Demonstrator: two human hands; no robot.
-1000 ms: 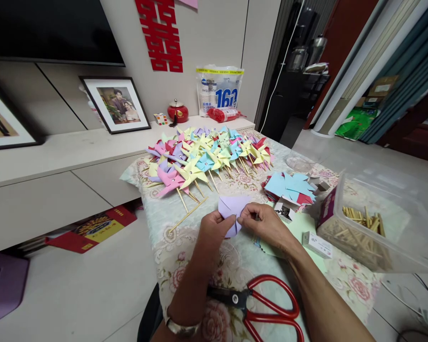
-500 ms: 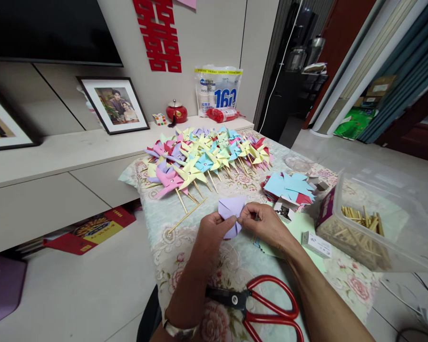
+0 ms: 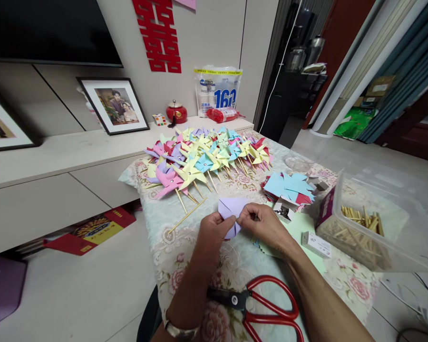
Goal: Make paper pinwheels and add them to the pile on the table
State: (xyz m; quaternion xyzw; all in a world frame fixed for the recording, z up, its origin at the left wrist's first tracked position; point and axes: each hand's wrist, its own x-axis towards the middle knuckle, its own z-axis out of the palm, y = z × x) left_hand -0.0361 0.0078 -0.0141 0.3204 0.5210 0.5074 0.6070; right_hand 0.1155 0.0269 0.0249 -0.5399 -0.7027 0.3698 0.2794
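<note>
A purple paper pinwheel (image 3: 231, 207), without a stick, is held up over the table between both hands. My left hand (image 3: 214, 228) grips its left side, thumb pressed near the centre. My right hand (image 3: 260, 220) pinches at the middle from the right; whether a small pin is between those fingertips cannot be made out. A loose wooden stick (image 3: 187, 216) lies on the cloth just left of my hands. Beyond them is a pile of finished pinwheels (image 3: 205, 161) in pink, yellow, blue and purple. Red-handled scissors (image 3: 271, 308) rest below my wrists.
On the right, a clear plastic box (image 3: 360, 237) holds many short sticks. Near it are a stack of cut paper (image 3: 288, 186), an opened small box of pins (image 3: 284, 210) and a white small box (image 3: 316, 244). Behind the flowered tablecloth (image 3: 174, 247) runs a white cabinet (image 3: 57, 159).
My hands have hardly shifted; both keep hold of the purple pinwheel, with only a slight movement of the fingers at its centre.
</note>
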